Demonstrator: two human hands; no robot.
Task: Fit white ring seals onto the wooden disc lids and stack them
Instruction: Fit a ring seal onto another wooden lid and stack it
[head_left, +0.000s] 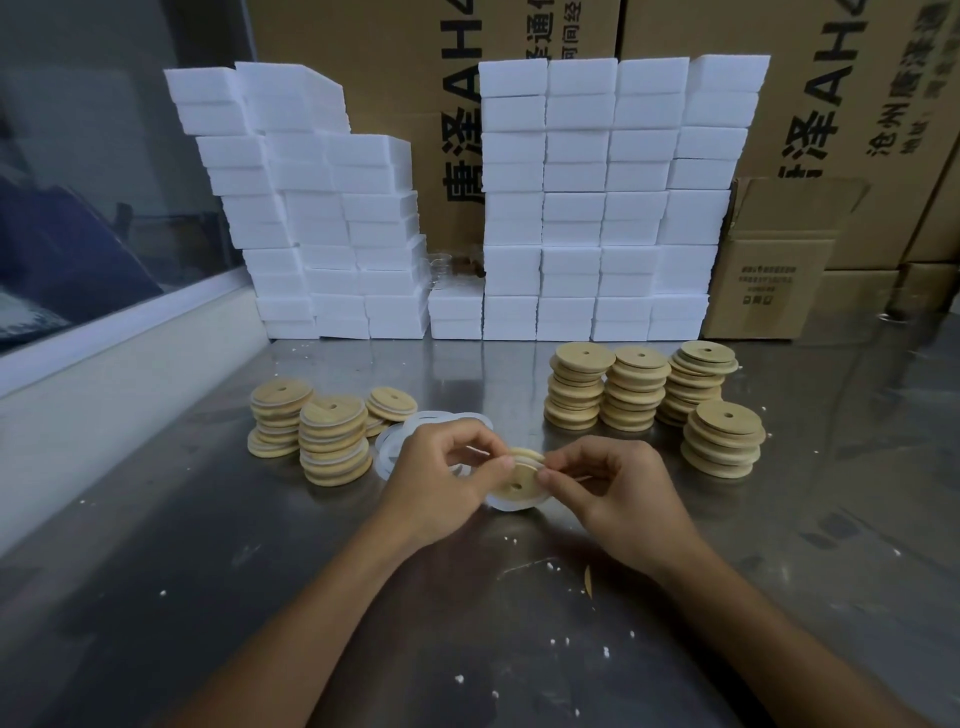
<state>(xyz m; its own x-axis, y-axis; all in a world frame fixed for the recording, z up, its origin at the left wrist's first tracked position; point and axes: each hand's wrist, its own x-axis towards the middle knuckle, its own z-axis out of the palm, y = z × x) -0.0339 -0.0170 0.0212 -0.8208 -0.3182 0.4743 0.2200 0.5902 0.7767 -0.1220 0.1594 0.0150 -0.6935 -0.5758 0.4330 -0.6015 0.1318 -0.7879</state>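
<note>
Pinching ring seal (511, 503) onto lid (521, 478), both hands (441, 480) (618, 493).

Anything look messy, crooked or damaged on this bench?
White crumbs lie scattered on the metal table. A wood sliver lies near the right forearm. The far-right lid stack leans, its discs staggered.

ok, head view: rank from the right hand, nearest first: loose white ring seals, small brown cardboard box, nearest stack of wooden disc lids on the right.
1. Stack of wooden disc lids, just right of the right hand.
2. Loose white ring seals, left, beyond the left hand.
3. Small brown cardboard box, far back right.
</note>
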